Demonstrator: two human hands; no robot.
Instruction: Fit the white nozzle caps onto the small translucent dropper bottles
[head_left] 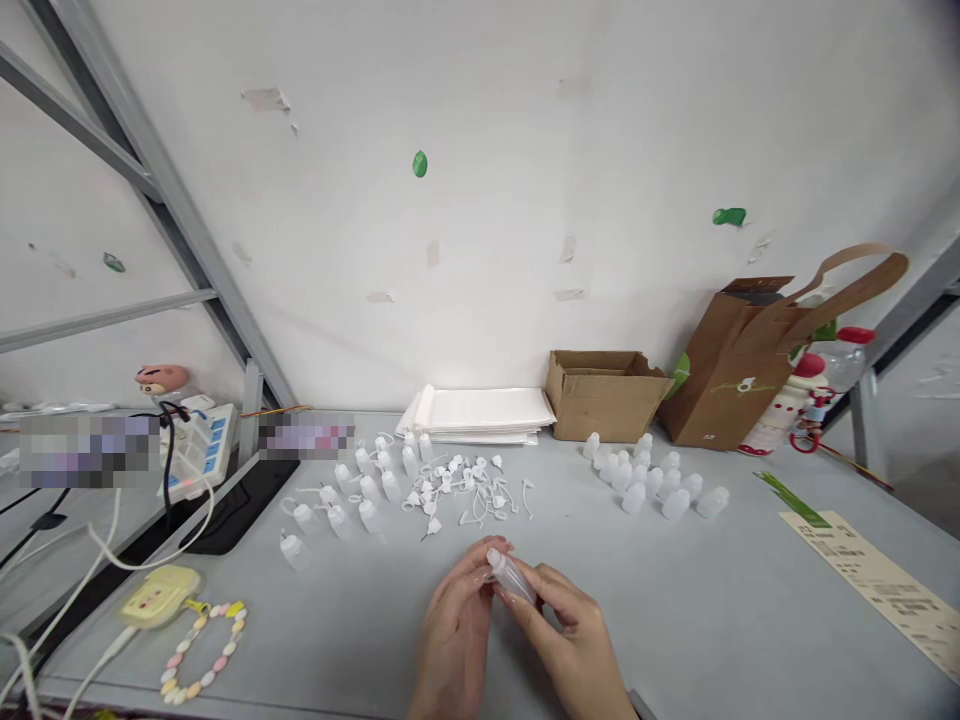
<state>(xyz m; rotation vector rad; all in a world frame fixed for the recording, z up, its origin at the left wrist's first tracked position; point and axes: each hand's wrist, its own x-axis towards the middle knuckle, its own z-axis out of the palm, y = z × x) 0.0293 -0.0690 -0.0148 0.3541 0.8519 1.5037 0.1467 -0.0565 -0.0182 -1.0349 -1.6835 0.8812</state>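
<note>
A small translucent plastic bottle [513, 577] is held tilted above the front of the table, its neck pointing up and to the left. My right hand [568, 627] grips its body between thumb and fingers. Closed around the neck end are the fingers of my left hand [456, 625]; whether a cap or strap is also between them I cannot tell. Beyond my hands lies a loose pile of white caps with thin straps [466, 482]. Capped bottles [368, 516] stand in rough rows to the left of the pile. At the right is a group of uncapped bottles [634, 498].
White flat packets [487, 408] are stacked by the wall beside an open cardboard box [611, 398]. A brown paper bag [724, 370] stands at the right, near a printed strip [870, 575]. Leftward are a black phone [240, 505], a power strip [202, 450], cables and a beaded yellow case [160, 597].
</note>
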